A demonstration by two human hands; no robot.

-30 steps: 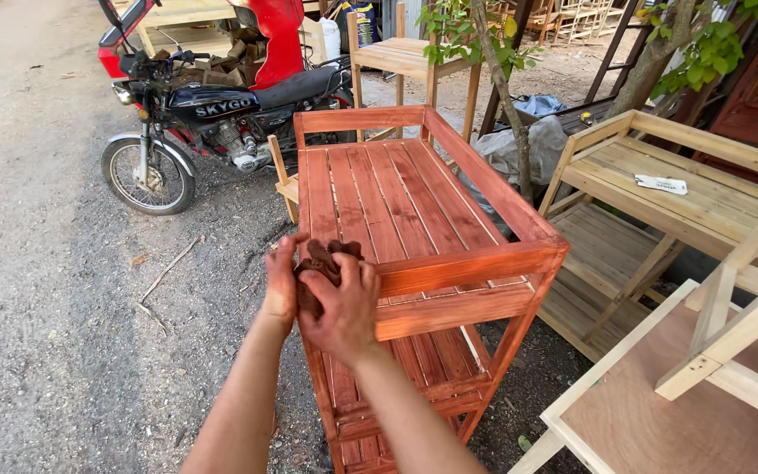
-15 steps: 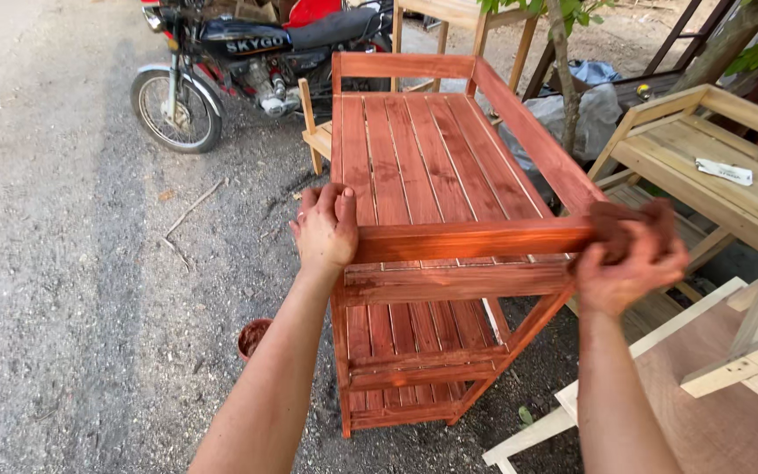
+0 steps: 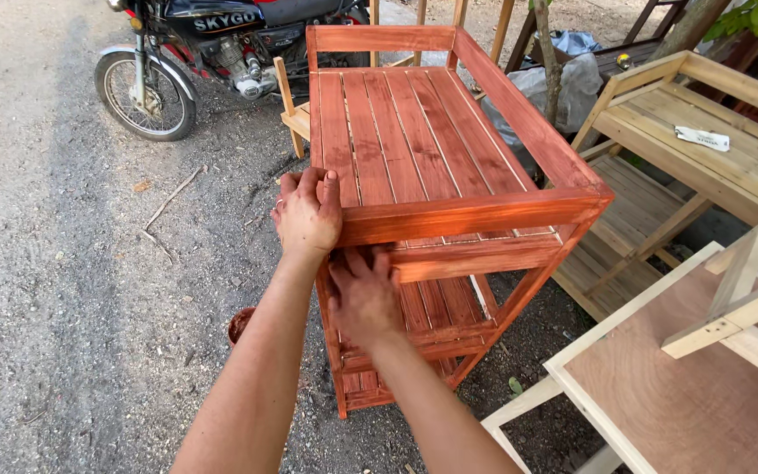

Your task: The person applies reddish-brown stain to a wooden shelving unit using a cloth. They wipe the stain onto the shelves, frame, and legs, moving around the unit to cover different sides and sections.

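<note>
Red-stained wooden rack stands on gravel ground; I see my left hand gripping its near top-rail corner, fingers curled over. My right hand presses flat, fingers spread, just under that rail. Motorcycle behind, unstained wooden shelves beside.

motorcycle: parked at the top left on gravel, front wheel towards the left
unpainted wooden rack: right of the scene, pale slats, a white paper slip on its top
plywood-panelled frame: lower right
twig: on the gravel, left
</note>
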